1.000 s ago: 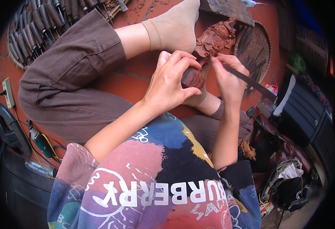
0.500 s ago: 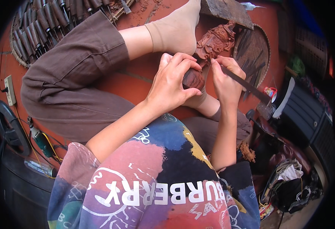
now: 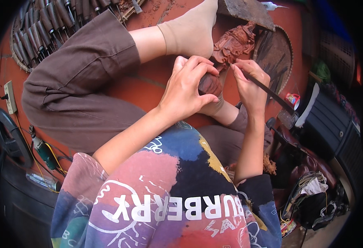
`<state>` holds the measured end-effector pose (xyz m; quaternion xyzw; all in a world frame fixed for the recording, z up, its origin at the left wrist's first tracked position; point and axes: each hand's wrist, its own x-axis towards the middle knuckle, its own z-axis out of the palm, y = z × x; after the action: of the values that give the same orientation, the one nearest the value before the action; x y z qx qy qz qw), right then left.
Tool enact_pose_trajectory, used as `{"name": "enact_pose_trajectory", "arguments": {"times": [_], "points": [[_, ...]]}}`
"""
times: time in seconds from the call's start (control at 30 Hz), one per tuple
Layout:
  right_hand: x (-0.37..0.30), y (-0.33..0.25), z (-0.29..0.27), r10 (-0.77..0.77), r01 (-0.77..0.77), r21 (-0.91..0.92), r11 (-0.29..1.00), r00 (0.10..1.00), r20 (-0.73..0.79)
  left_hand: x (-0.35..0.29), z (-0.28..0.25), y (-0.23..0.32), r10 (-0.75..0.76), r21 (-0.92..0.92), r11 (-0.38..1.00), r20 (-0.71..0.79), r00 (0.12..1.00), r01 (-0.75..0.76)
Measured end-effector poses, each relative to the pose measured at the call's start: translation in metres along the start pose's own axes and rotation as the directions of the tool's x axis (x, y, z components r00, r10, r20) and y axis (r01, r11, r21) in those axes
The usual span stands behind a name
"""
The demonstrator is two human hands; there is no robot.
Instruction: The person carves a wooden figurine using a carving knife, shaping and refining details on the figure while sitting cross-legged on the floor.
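Observation:
A reddish-brown wood carving (image 3: 235, 41) with a detailed figure lies beside my socked foot. My left hand (image 3: 187, 84) curls around a smooth, rounded dark wooden end (image 3: 210, 84) just below it; whether the two are one piece is hidden by my fingers. In my right hand (image 3: 251, 84), a long, dark, flat file (image 3: 274, 96) is pinched between thumb and fingers. Its near end points out to the right, and its working tip is close to the carving, partly hidden by the fingers.
Many wooden-handled carving chisels (image 3: 41, 35) fill a round basket at upper left. Another round woven tray (image 3: 286, 53) with dark files lies right of the carving, below a wooden board (image 3: 247, 12). A green power tool (image 3: 43, 153) and power strip (image 3: 10, 97) sit at left.
My right hand has shifted slightly to the right, away from the carving, carrying the file with it. My left hand keeps its grip in nearly the same place.

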<state>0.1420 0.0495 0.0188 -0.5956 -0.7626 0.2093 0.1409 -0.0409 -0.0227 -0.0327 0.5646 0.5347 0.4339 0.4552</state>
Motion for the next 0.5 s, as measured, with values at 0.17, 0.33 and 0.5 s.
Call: {"name": "enact_pose_trajectory", "arguments": {"times": [0.17, 0.33, 0.5], "points": [[-0.002, -0.001, -0.002, -0.055, 0.055, 0.011, 0.998, 0.998, 0.019, -0.001, 0.003, -0.002, 0.006, -0.005, 1.0, -0.006, 1.0, -0.006], [0.0, 0.012, -0.004, 0.005, -0.008, 0.073, 0.997, 0.999, 0.039, 0.0, 0.0, 0.0, -0.005, 0.009, 1.0, 0.012, 1.0, 0.005], [-0.002, 0.006, -0.004, 0.006, -0.007, 0.046, 0.999, 0.999, 0.034, 0.001, 0.001, -0.001, 0.012, 0.031, 0.999, 0.004, 1.0, -0.013]]}}
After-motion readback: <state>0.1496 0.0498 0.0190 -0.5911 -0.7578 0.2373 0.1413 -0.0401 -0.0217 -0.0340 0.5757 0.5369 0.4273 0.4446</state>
